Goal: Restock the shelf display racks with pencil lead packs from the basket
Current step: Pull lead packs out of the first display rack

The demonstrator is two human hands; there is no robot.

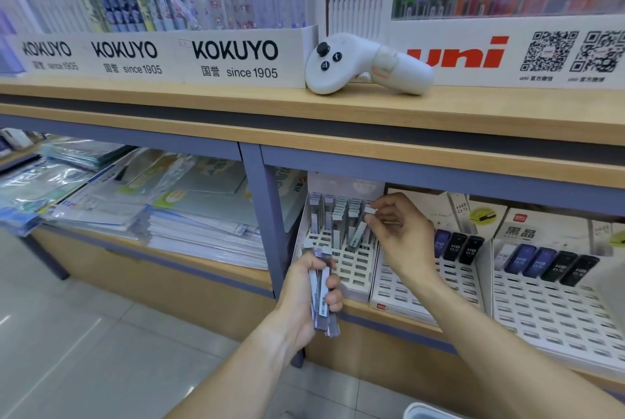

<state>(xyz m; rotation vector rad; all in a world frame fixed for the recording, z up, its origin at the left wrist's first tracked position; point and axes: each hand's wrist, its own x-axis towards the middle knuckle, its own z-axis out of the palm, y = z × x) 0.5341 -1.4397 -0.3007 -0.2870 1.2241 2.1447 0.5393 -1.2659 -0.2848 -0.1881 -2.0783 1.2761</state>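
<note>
- Several lead packs (323,297) sit bunched in your left hand (304,297), fingers curled round them just in front of the white slotted rack (351,269)
- Your right hand (397,232) pinches one pack (359,231) by its top end, with the pack leaning into a slot at the right of the rows already standing in the rack
- The packs look like thin, stiff plastic cases, light and probably smooth, so a loose bundle may fan out or slide in your grip; keep the squeeze across their flat faces near the middle
- For the single pack, a hold at the cap end looks right: it leaves the lower end free to find the slot
- A tilted pack could jam against the slot edge, so bring it upright before pressing down
- Only a pale rim (436,410) shows at the bottom edge; I cannot tell if it is the basket
</note>
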